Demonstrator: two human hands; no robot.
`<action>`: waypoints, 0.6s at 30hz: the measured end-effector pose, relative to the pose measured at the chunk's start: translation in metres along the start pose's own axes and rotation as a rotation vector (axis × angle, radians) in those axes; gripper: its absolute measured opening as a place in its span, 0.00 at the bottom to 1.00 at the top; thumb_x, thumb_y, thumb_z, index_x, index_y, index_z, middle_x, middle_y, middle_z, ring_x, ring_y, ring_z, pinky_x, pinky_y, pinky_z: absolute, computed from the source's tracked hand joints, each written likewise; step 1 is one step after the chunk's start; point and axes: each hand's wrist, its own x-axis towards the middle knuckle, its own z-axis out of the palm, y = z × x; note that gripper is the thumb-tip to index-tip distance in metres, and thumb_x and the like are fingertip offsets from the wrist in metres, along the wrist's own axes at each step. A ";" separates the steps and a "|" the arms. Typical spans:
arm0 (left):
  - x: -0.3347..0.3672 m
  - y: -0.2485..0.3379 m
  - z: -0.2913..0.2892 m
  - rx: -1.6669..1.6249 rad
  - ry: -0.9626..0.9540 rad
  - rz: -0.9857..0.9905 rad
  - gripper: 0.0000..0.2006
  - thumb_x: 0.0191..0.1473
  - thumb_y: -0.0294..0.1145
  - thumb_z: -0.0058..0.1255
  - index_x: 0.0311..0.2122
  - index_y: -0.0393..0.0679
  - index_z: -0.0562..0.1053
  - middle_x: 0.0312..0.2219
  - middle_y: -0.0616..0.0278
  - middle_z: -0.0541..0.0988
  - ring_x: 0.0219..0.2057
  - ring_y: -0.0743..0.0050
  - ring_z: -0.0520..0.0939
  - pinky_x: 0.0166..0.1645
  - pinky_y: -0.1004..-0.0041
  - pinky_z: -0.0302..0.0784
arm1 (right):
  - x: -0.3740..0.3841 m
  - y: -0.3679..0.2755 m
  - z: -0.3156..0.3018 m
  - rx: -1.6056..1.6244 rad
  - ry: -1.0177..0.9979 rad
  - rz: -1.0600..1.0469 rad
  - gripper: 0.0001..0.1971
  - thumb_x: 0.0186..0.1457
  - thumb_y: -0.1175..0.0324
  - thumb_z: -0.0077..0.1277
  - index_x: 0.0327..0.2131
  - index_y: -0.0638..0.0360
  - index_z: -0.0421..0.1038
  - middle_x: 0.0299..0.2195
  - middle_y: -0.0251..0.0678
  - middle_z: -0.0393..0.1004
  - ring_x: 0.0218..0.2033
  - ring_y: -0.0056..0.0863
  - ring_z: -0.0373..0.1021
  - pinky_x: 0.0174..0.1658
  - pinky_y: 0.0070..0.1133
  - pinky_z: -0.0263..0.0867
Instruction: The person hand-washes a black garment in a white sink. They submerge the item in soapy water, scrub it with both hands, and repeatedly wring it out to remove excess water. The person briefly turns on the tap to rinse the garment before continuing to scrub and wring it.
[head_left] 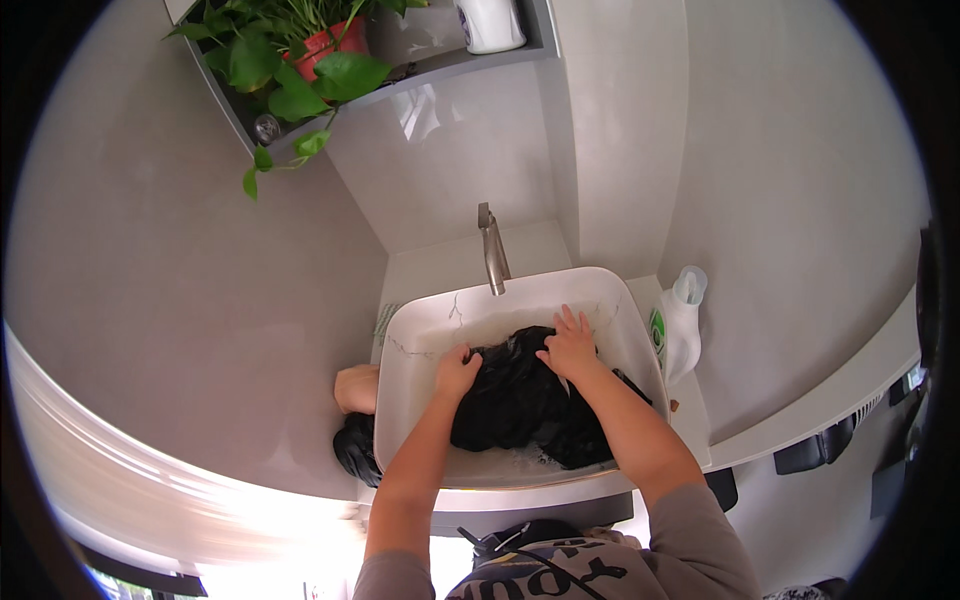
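A wet black cloth garment (515, 400) lies bunched in a white, marble-veined sink basin (420, 318), in cloudy water with some suds near its lower edge. At the cloth's left edge, my left hand (458, 371) has its fingers curled in and grips the fabric. My right hand (572, 348) rests at the upper right of the cloth, fingers stretched out and apart, with the thumb touching the fabric. Part of the garment runs beneath my right forearm and up to the basin's right wall. Its exact kind cannot be made out.
A metal faucet (494, 255) stands behind the basin. To the right is a white detergent bottle (683, 325) with a clear cap. Left of the basin lie a black bundle (355, 447) and a tan item (356, 388). Above hangs a shelf (460, 68) with a potted plant (335, 48).
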 end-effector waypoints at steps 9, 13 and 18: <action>0.002 0.048 -0.030 -1.514 -0.141 -0.587 0.19 0.47 0.23 0.46 0.47 0.39 0.65 0.35 0.59 0.73 0.36 0.69 0.75 0.40 0.71 0.73 | 0.023 -0.010 0.004 0.420 0.247 -0.070 0.34 0.54 0.38 0.39 0.54 0.55 0.63 0.59 0.53 0.54 0.63 0.52 0.42 0.63 0.40 0.41; -0.004 0.065 -0.035 -1.560 -0.212 -0.582 0.19 0.48 0.24 0.42 0.48 0.40 0.65 0.36 0.57 0.73 0.38 0.63 0.76 0.44 0.66 0.74 | 0.030 -0.031 -0.006 0.546 0.053 -0.160 0.35 0.55 0.37 0.37 0.53 0.57 0.64 0.59 0.54 0.53 0.63 0.57 0.41 0.63 0.39 0.41; -0.003 0.054 -0.011 -1.585 -0.103 -0.632 0.13 0.53 0.33 0.42 0.43 0.41 0.69 0.37 0.58 0.74 0.38 0.63 0.76 0.45 0.65 0.74 | 0.035 -0.053 0.007 0.712 0.067 -0.239 0.30 0.56 0.43 0.41 0.40 0.65 0.72 0.50 0.55 0.64 0.54 0.52 0.57 0.57 0.36 0.53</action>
